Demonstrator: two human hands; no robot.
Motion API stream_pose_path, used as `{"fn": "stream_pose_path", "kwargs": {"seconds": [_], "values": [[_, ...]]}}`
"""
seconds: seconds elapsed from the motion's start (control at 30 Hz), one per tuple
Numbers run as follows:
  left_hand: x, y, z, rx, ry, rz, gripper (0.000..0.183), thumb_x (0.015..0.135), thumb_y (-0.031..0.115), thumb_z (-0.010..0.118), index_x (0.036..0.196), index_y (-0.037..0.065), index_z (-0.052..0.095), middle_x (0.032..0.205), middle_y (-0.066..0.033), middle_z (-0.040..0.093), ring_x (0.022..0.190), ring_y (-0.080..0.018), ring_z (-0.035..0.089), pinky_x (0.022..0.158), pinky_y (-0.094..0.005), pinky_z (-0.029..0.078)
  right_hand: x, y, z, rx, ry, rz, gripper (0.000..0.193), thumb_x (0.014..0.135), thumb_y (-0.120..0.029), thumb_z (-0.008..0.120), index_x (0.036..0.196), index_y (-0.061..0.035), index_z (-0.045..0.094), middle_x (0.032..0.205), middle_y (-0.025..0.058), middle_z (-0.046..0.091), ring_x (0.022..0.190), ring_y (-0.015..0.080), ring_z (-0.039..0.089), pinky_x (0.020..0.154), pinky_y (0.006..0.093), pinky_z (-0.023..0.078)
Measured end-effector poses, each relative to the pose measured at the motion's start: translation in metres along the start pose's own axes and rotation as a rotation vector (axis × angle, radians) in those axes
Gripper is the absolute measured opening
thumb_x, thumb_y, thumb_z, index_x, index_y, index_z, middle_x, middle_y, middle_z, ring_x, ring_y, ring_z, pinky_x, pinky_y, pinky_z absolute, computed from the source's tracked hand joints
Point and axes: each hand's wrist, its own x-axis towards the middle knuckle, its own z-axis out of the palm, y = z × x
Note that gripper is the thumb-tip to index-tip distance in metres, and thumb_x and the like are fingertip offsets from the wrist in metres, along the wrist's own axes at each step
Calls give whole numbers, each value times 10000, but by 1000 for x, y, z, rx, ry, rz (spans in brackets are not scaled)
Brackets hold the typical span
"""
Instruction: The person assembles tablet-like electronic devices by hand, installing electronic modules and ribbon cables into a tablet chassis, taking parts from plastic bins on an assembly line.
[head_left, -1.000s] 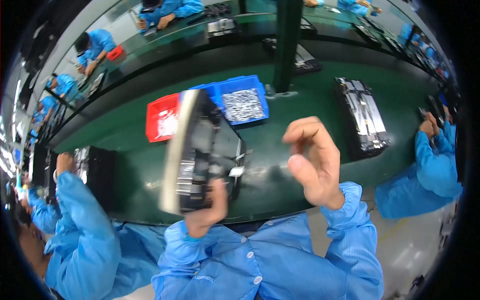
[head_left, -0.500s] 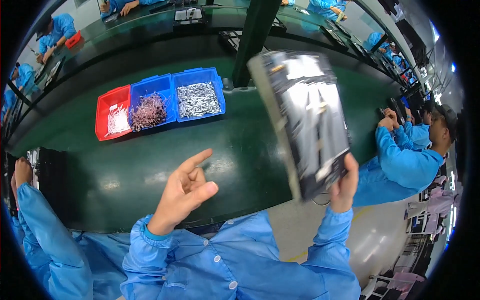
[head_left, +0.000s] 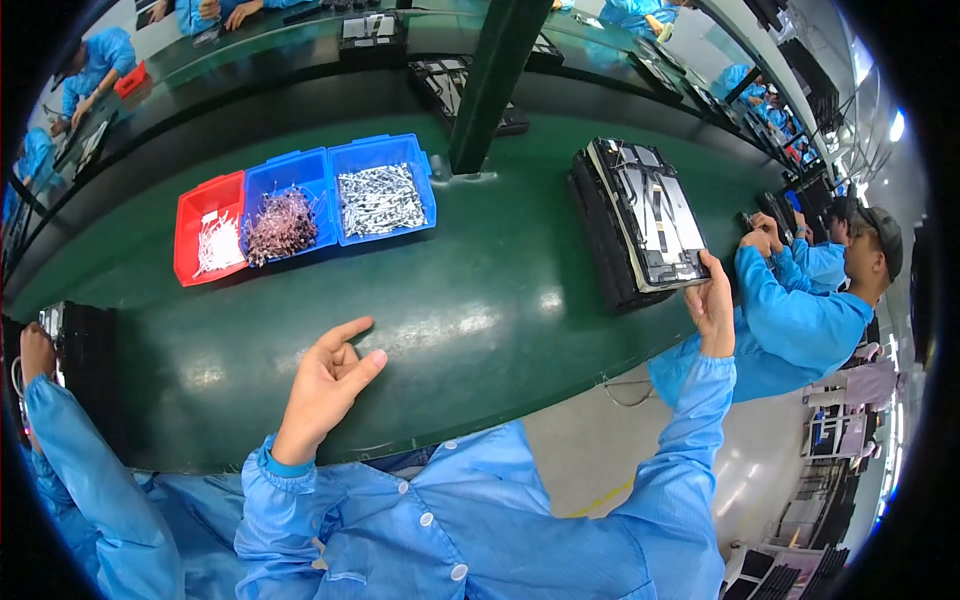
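Note:
My right hand [head_left: 712,305] grips the near right corner of an opened tablet-like device [head_left: 665,235], its black and silver inner parts facing up. The device lies tilted on a thick black tray or block [head_left: 605,262] at the right side of the green bench. Thumb and fingers are closed on its edge; some fingers are hidden beneath. My left hand [head_left: 322,390] hovers over the front of the bench, holding nothing. Its index finger points out, the thumb is apart, and the other fingers are loosely curled.
A red bin [head_left: 222,192] of white parts and two blue bins [head_left: 375,152] of small parts stand behind my left hand. A green post [head_left: 490,90] rises beyond them, with another device [head_left: 435,80] behind it. Co-workers in blue sit left and right [head_left: 810,310].
My right hand has lowered the device from a raised, steep tilt onto the black stack at the right. My left hand has shifted slightly left and stays empty.

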Motion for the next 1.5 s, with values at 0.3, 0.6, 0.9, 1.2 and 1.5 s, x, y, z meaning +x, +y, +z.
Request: {"fn": "stream_pose_path", "kwargs": {"seconds": [0.3, 0.6, 0.9, 1.2, 1.5], "values": [[1, -6, -16, 106, 1, -1, 408, 898, 146, 720, 1240, -47, 609, 630, 96, 355, 570, -7, 327, 515, -215, 268, -24, -13, 27, -721, 174, -30, 494, 968, -416, 596, 1259, -17, 615, 483, 0, 470, 345, 70, 401, 330, 234, 225], [8, -12, -10, 155, -17, 55, 357, 910, 143, 705, 1208, -38, 631, 620, 97, 356, 563, -7, 322, 514, -212, 276, -29, -7, 228, -414, -246, -406, 471, 973, -243, 629, 1321, 41, 486, 814, 152, 683, 501, 132, 571, 437, 252, 422], [-3, -22, -17, 10, 55, 83, 264, 930, 90, 673, 1180, 6, 660, 625, 104, 376, 559, 7, 320, 505, -195, 257, 175, 52, 343, 425, -216, 149, 300, 988, -200, 535, 1193, 15, 577, 1157, 227, 628, 1031, 339, 635, 897, 454, 551], [0, -35, -21, -34, 46, 179, 258, 946, 95, 650, 1186, -2, 650, 631, 106, 349, 577, -4, 301, 519, -210, 256, 311, 65, 329, 489, -279, -83, 338, 916, -290, 659, 1057, 17, 664, 992, 186, 695, 878, 330, 681, 781, 481, 564], [16, -7, -60, 615, 671, 577, 260, 865, 85, 716, 1118, 25, 696, 573, 37, 380, 513, -50, 350, 471, -254, 290, 221, -21, 295, -449, 734, -804, 692, 732, -550, 746, 679, 135, 659, 659, 203, 681, 612, 244, 660, 663, 412, 528]]}}
